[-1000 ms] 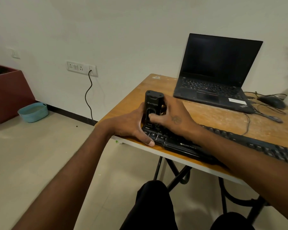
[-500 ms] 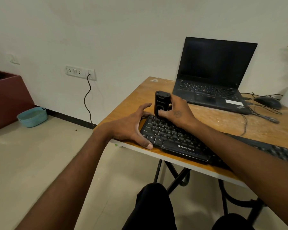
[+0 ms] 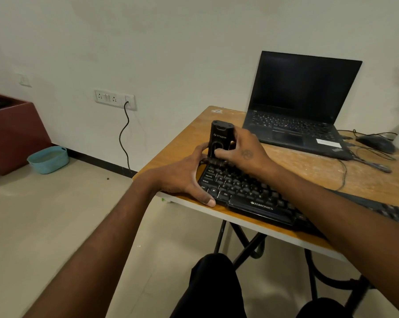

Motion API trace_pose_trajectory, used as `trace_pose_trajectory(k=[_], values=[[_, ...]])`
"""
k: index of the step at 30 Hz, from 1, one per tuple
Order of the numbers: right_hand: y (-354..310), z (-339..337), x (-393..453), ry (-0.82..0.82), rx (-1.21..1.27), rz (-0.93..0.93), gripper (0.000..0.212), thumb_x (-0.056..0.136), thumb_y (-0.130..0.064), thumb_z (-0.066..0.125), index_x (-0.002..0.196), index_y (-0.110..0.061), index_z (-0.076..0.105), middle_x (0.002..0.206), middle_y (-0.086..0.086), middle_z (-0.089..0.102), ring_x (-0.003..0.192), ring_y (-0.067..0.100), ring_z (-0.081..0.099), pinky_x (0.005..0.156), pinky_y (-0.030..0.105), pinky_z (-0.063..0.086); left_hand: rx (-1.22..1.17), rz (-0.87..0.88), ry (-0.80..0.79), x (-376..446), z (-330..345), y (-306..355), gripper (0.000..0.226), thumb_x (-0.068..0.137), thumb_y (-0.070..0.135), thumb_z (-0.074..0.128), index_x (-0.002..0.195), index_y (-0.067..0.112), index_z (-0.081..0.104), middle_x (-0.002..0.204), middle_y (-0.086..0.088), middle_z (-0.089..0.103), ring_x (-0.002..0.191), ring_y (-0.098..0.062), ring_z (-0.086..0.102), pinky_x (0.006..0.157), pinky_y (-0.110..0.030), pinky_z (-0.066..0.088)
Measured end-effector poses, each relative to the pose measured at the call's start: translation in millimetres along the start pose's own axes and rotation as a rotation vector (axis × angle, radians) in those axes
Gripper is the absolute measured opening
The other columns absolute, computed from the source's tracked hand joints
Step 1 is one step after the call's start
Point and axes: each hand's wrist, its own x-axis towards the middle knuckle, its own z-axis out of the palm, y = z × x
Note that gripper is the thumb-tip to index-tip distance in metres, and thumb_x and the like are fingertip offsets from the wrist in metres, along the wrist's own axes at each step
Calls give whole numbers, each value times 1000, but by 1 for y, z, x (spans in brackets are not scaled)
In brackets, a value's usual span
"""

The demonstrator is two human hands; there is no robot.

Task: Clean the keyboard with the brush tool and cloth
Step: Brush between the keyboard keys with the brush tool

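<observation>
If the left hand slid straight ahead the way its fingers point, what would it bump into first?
Probably the brush tool: the left hand holds the keyboard's left end, fingers pointing toward the tool's base, almost touching it. The right hand grips that tool. Depth is uncertain.

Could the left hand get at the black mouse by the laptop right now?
Probably not: the left hand steadies the black keyboard's left end, and the right arm crosses between it and the black mouse.

black brush tool [image 3: 221, 140] upright on black keyboard [image 3: 251, 193]
</observation>
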Motion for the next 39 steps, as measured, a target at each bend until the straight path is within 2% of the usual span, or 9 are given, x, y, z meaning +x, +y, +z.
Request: trace_pose_trajectory(k=[5,10,13,16,19,25,27,34,39], values=[[-10,6,-20,-150,3,-55,40,82,-26,78,117,-28,59,105,-12,68,97,0,63,81,14,51,56,8,7,2,-1,-2,122,70,27,99,155,38,12,145,27,34,132,9,42,101,-5,42],[-1,-7,-9,-11,-39,7,39,82,-23,78,113,-31,55,101,-19,63,94,-5,59,87,24,51,-10,4,-4,0,-1,-1,143,65,30,100,159,52,-6,160,7,37,145,-14,43,119,-37,43],[-8,-7,-15,-36,-4,-2,38,82,-22,78,113,-31,57,104,-16,66,97,-2,62,87,24,52,-17,-8,-40,-1,-5,0,143,65,29,98,159,51,-7,162,7,36,145,-14,43,117,-34,44],[-18,-1,-32,-136,57,-35,41,81,-22,79,116,-30,59,106,-14,68,98,-1,63,83,19,53,17,-39,-108,-3,-16,-5,131,68,29,97,159,46,3,157,20,37,139,5,43,114,-20,42],[-24,3,-39,-191,66,-60,44,82,-24,79,122,-25,60,109,-11,68,100,1,63,86,20,54,36,-61,-155,-3,-29,-11,116,76,20,94,151,47,10,140,39,37,116,33,42,95,3,39],[-28,5,-38,-166,58,-56,41,83,-24,78,120,-25,60,108,-11,68,100,3,63,89,30,56,49,-53,-125,-5,-24,-14,118,73,29,96,157,45,15,150,28,41,135,8,43,110,-17,40],[-30,7,-47,-201,59,-86,44,84,-24,78,125,-22,61,109,-10,69,100,4,64,87,27,56,56,-57,-105,-5,-24,-16,109,74,28,97,153,43,24,145,31,44,130,15,45,110,-15,40],[-31,-1,-59,-176,34,-108,46,84,-25,77,126,-28,59,110,-15,67,101,-1,62,84,18,54,37,-31,-98,-6,-24,-16,113,75,18,96,154,39,17,144,34,39,122,32,39,101,2,36],[-37,5,-64,-196,-19,-175,44,83,-25,78,123,-28,59,104,-14,68,93,1,63,74,14,50,5,-26,-110,-9,-21,-11,140,66,33,98,166,44,0,164,16,35,150,-6,35,124,-29,31]])
